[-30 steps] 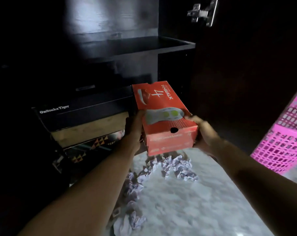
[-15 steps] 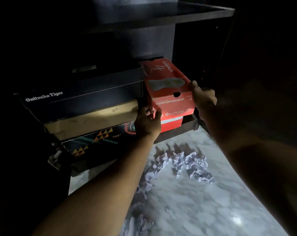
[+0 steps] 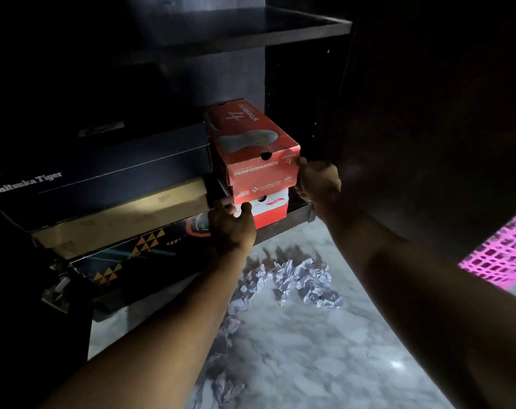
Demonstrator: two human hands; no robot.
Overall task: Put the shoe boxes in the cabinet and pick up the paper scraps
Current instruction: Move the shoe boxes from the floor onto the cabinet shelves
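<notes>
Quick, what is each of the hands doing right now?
Left hand: grips the lower front corner of the red shoe box.
Right hand: fingers curled on that box's right edge.

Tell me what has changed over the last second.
The red cardboard shoe box went from mid-air before the cabinet into its bottom compartment, beside the dark Onitsuka Tiger box. Left hand and right hand stayed on it, the left shifting lower. Crumpled paper scraps on the floor unchanged.

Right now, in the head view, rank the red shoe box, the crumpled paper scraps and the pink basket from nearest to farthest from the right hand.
1. red shoe box: touching the right hand, on its left.
2. crumpled paper scraps: on the floor below.
3. pink basket: far right edge.
</notes>
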